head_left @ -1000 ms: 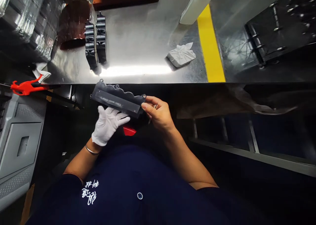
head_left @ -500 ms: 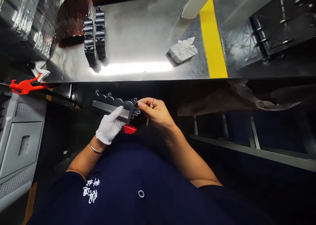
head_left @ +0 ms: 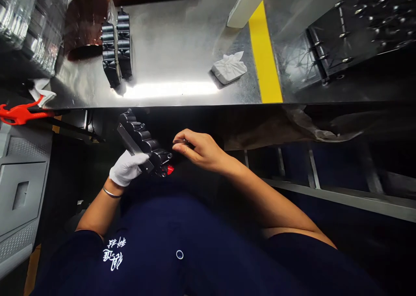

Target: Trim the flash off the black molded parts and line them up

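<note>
My left hand (head_left: 125, 169), in a white glove, is closed around the lower part of a black plastic housing (head_left: 147, 145) with a row of rounded lobes, a flat strip along one side and small screw eyes. The housing is tilted, its upper end pointing away to the left. To the right, apart from it, my bare right hand (head_left: 201, 151) pinches a thin, dark, pen-like tool (head_left: 182, 142); most of the tool is hidden by the fingers. A small red object (head_left: 170, 170) shows just behind the housing's lower end.
On the metal bench (head_left: 169, 49) stand two similar black housings (head_left: 124, 49), a pack of tissues (head_left: 229, 68) and a white bottle (head_left: 245, 5). A yellow stripe (head_left: 266, 62) crosses it. A red air gun (head_left: 22, 113) hangs at the left, above a grey cabinet (head_left: 24, 192).
My left hand has turned the housing steeper and moved it left. My right hand has come away from the housing's end, its tool now turned more level. The view has shifted slightly right.
</note>
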